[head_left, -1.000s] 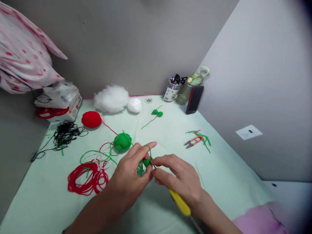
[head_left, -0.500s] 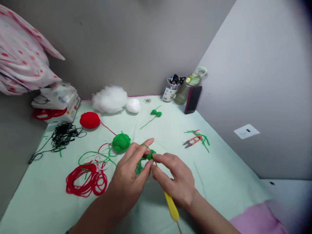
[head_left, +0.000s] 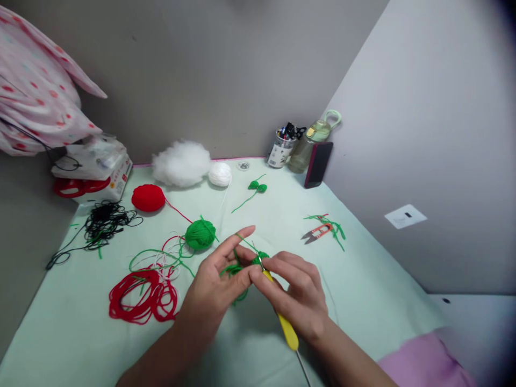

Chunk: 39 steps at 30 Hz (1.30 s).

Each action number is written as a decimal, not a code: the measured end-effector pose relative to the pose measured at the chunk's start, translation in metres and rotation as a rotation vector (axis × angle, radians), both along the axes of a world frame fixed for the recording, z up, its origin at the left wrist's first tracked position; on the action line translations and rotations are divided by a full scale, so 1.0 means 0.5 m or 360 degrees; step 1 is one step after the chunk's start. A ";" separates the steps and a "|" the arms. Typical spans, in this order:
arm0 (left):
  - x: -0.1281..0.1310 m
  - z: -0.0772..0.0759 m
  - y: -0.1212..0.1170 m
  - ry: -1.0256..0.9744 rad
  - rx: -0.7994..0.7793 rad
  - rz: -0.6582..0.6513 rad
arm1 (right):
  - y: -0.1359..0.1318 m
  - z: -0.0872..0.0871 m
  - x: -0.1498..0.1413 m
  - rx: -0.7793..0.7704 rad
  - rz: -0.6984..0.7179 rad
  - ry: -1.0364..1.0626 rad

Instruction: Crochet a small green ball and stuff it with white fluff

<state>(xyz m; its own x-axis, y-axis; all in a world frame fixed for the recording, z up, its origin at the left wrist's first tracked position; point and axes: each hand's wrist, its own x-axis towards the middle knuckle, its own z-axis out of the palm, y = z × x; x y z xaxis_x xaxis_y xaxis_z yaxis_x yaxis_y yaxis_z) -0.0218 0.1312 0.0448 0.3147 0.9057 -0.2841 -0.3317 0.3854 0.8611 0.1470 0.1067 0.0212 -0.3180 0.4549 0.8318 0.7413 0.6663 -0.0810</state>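
Note:
My left hand (head_left: 220, 285) pinches a small green crochet piece (head_left: 262, 257) between thumb and fingers, with its index finger raised and green yarn (head_left: 245, 240) stretched over it. Loose green strands hang in that palm. My right hand (head_left: 298, 287) grips a crochet hook (head_left: 287, 329) by its yellow handle. The hook's thin metal shaft reaches up to the green piece, where the fingertips of both hands meet. Left of my hands sits a green yarn ball (head_left: 200, 235).
Red yarn loops (head_left: 141, 295), a black yarn tangle (head_left: 107, 223) and a red yarn ball (head_left: 148, 198) lie at left. White stuffing (head_left: 181, 164) and a white yarn ball (head_left: 220, 174) rest at the back. Orange thread snips (head_left: 318, 234) lie right, below a propped phone (head_left: 318, 165).
The hook has turned and slid so its metal tip shows above the green piece. My left fingers have opened out slightly, exposing more green yarn between them.

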 end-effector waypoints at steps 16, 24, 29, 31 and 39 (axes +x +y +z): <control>-0.031 0.007 0.013 0.0103 0.0110 -0.0286 | 0.019 0.045 0.015 -0.1242 0.0703 0.1509; -0.005 -0.011 0.005 -0.0054 0.0015 -0.0077 | 0.011 0.020 -0.025 -0.0676 0.0310 0.0919; 0.008 -0.010 0.003 -0.0369 -0.0285 -0.0065 | -0.003 -0.005 -0.022 -0.0381 0.0173 0.0491; 0.005 -0.010 0.008 -0.0475 -0.0398 -0.0175 | -0.001 0.003 -0.017 -0.0535 0.0274 0.0675; -0.024 -0.006 0.025 -0.0429 -0.0308 -0.0335 | 0.027 0.039 0.006 -0.1196 0.0698 0.1772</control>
